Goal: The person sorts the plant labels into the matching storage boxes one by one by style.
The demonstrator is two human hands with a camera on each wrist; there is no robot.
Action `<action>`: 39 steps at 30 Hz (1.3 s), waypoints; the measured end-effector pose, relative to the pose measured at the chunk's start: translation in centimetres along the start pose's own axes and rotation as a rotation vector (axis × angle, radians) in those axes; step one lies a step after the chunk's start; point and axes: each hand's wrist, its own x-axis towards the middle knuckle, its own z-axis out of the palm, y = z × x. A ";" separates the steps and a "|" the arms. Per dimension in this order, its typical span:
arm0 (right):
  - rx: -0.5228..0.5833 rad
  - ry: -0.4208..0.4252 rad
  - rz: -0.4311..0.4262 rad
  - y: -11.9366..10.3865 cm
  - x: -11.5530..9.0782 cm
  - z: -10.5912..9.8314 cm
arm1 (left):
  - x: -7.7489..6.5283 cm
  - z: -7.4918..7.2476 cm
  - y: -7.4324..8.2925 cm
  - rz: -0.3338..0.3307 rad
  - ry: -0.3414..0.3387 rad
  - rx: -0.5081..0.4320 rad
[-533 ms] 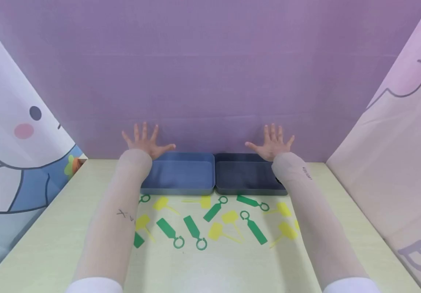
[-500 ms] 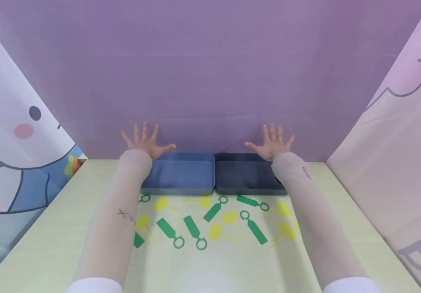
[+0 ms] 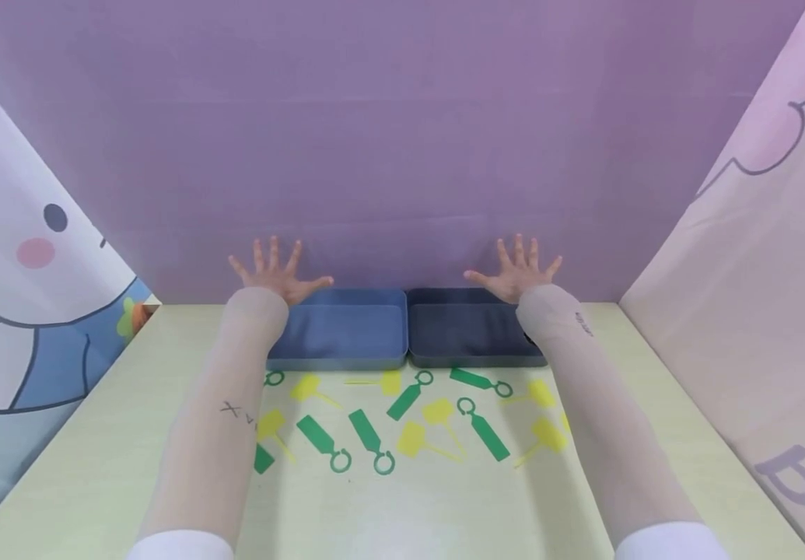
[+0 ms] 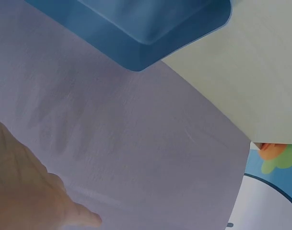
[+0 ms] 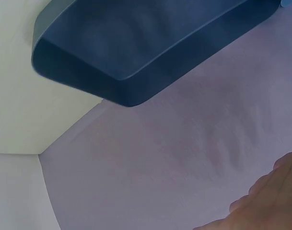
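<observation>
My left hand [image 3: 278, 274] is held out with fingers spread over the far left corner of a blue tray [image 3: 346, 364]. Its thumb points inward, and nothing is in the hand. On the other side my right hand [image 3: 516, 274], also spread and holding nothing, is over the far right part of a darker navy tray [image 3: 475, 362]. The trays stand side by side, and each forearm hides an outer end. In front of them lie several green tags with ring ends [image 3: 490, 437] and several yellow flag-shaped tags with thin tails [image 3: 412, 439], scattered flat on the table.
A purple cloth wall [image 3: 402, 140] rises right behind the trays. Printed cloth panels flank the pale table [image 3: 388, 521], with a cartoon face [image 3: 38, 210] on the left panel. My forearms cover some outer tags.
The head view has shifted slightly, so the trays and tags sit a little higher and further left. Both hands keep their spread pose.
</observation>
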 end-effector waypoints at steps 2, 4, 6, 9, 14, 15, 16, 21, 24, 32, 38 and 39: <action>-0.006 0.005 -0.001 0.0 0.0 -0.1 | -0.1 -0.1 -0.1 0.001 0.005 -0.002; -0.001 0.007 -0.002 -0.1 0.0 -0.3 | -0.1 -0.2 -0.2 0.006 0.012 -0.005; 0.006 0.006 -0.005 -0.1 0.1 -0.4 | -0.1 -0.3 -0.3 0.009 0.019 0.000; 0.045 -0.021 -0.003 0.0 0.2 -0.5 | -0.2 -0.4 -0.6 0.012 0.023 0.031; 0.125 -0.039 -0.001 0.8 0.2 -0.7 | -0.6 -0.7 -1.2 0.005 0.028 0.069; 0.133 -0.034 -0.004 1.0 0.2 -0.8 | -0.7 -0.8 -1.4 0.006 0.027 0.069; 0.140 -0.026 -0.010 1.2 0.1 -1.0 | -0.8 -0.9 -1.5 0.007 0.025 0.063; 0.130 0.021 -0.062 2.6 -0.2 -1.8 | -1.9 -1.9 -1.9 0.018 0.024 0.026; 0.100 0.056 -0.104 3.3 -0.8 -2.5 | -2.9 -2.7 -1.9 0.029 0.044 0.007; 0.101 0.083 -0.178 5.4 -3.6 -2.6 | -7.0 -3.5 -0.8 0.081 0.149 -0.049; 0.124 0.111 -0.167 6.9 -5.1 -1.2 | -10.1 -1.9 -0.4 0.195 0.336 -0.124; 0.135 0.129 -0.169 7.2 -5.3 -0.8 | -10.4 -1.3 -0.4 0.216 0.369 -0.152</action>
